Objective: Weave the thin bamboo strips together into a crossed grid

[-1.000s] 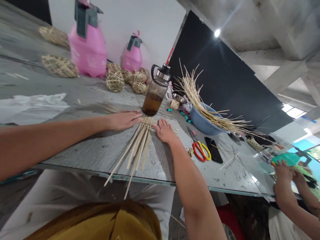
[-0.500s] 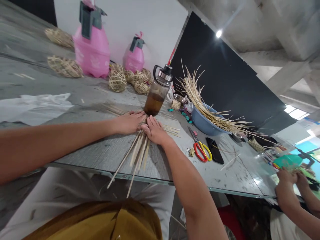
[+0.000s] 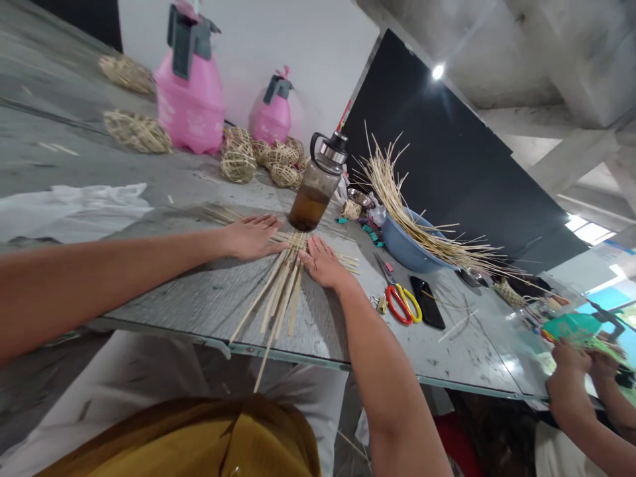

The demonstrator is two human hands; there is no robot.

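Note:
Pale bamboo-like strips lie on the grey table, crossing in a small woven patch between my hands. Their ends fan out toward me, and two of them reach the table's edge or past it. My left hand lies flat, fingers stretched, over the strips on the left side of the patch. My right hand rests on the right side, fingers spread over the strips there. Just behind the patch stands a bottle of brown liquid with a black lid.
Scissors and a black phone lie to the right. Beyond them a blue basin holds long strips. Woven balls and pink spray bottles stand at the back. Another person's hands work at far right.
My hands have moved apart, the left one leftward and the right one rightward, so the woven patch between them now shows. The view has shifted slightly.

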